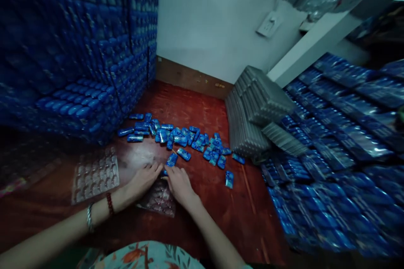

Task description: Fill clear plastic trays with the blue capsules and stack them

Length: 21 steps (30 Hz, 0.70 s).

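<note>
My left hand (143, 180) and my right hand (179, 184) rest side by side on the red wooden floor (202, 113), fingertips meeting at a small blue packet (164, 172) over a clear plastic blister tray (159, 201) that lies partly under them. Whether either hand grips the packet is hidden by the fingers. Just beyond the fingertips lies another blue packet (171, 159), at the near edge of a loose scatter of several blue packets (189, 138). A second clear blister tray (94, 174) lies to the left of my left wrist, which wears bracelets.
Tall stacks of filled blue trays (78, 50) wall off the left. A pile of empty grey trays (252, 109) leans at the right, with sloping rows of blue packs (341, 151) beyond. A white wall with a socket (268, 25) closes the back.
</note>
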Available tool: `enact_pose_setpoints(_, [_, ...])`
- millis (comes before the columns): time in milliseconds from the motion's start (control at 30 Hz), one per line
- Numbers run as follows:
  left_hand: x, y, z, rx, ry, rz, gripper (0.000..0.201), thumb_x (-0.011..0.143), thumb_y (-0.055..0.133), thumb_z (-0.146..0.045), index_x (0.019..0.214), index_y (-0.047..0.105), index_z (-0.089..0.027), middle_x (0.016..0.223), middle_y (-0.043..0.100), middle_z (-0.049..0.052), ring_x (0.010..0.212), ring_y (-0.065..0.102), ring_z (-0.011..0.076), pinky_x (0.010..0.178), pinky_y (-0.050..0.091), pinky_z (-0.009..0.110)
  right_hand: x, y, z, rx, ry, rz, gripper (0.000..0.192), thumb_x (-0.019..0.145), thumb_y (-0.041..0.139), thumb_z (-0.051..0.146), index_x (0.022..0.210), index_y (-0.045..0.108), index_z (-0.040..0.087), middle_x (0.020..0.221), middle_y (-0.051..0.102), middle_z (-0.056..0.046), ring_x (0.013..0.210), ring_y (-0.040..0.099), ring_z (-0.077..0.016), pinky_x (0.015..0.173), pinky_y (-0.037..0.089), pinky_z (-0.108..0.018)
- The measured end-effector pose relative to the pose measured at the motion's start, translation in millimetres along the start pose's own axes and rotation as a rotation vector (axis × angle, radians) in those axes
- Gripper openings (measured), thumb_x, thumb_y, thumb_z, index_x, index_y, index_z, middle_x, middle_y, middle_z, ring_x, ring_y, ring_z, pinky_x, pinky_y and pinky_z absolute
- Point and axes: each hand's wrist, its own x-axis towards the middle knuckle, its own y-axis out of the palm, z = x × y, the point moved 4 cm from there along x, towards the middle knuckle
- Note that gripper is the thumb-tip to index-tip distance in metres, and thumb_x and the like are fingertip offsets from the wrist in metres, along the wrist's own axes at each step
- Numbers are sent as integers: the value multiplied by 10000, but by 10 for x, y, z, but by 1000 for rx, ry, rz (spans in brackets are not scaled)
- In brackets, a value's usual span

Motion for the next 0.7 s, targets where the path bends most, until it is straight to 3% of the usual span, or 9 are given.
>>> enact_pose_setpoints(100, [-4, -245, 143, -191, -19, -66, 470, 890, 477, -308, 1335, 384, -189, 1183, 578, 139, 997, 606, 248, 835, 458, 344, -69, -70, -305, 189, 77, -205, 362, 947, 365, 262, 1294, 465, 234, 1176, 612, -89, 1080, 557, -196, 899, 430, -369])
enact_pose_setpoints(167, [95, -408, 204, -358, 16, -92, 371, 924, 400, -356, 1254, 484, -210, 1126, 609, 109, 968, 613, 223, 820, 454, 312, -44, -108, -577, 255, 184, -360, 347, 953, 326, 266, 1233, 525, 216, 1146, 616, -96, 1069, 559, -189, 895, 435, -351])
enact_pose_setpoints(233, [287, -494, 198, -436, 46, -65, 298, 934, 362, -323, 1074, 599, -206, 1023, 639, 86, 926, 619, 204, 806, 452, 287, 44, -83, -781, 215, 267, -412, 326, 930, 378, 265, 1195, 551, 189, 1109, 605, -115, 1029, 566, -204, 866, 453, -354])
enact_pose_setpoints(333, [646, -439, 63, -386, 16, 34, 202, 859, 513, -327, 976, 613, -196, 956, 649, 86, 891, 622, 218, 779, 460, 287, 229, 43, -872, 70, 302, -326, 338, 866, 505, 249, 1199, 535, 196, 1078, 563, -125, 971, 558, -225, 771, 487, -349])
enact_pose_setpoints(433, [941, -284, -125, -345, -35, 119, 407, 661, 728, -258, 1019, 569, -150, 926, 646, 121, 822, 627, 260, 703, 477, 311, 315, 165, -834, 18, 310, -280, 352, 855, 487, 191, 1206, 517, 194, 1046, 539, -124, 950, 544, -221, 724, 494, -326])
enact_pose_setpoints(500, [1059, -198, -192, -337, -53, 169, 485, 593, 738, -139, 1036, 543, -112, 921, 640, 143, 786, 626, 269, 673, 477, 317, 268, 219, -831, 54, 319, -293, 363, 870, 416, 164, 1224, 496, 169, 1059, 538, -138, 964, 545, -220, 739, 493, -329])
enact_pose_setpoints(600, [1070, -158, -121, -352, -38, 218, 429, 629, 657, -67, 1036, 528, -112, 965, 627, 140, 810, 620, 250, 706, 473, 307, 26, 271, -931, 328, 379, -404, 362, 891, 382, 232, 1237, 451, 148, 1045, 577, -131, 938, 586, -212, 767, 494, -344])
enact_pose_setpoints(700, [856, -224, 143, -378, -10, 218, 389, 722, 594, -111, 1098, 501, -154, 1114, 579, 128, 949, 592, 236, 820, 450, 301, -368, 398, -1059, 717, 477, -463, 389, 879, 436, 357, 1215, 403, 164, 928, 616, -76, 763, 631, -190, 673, 513, -321])
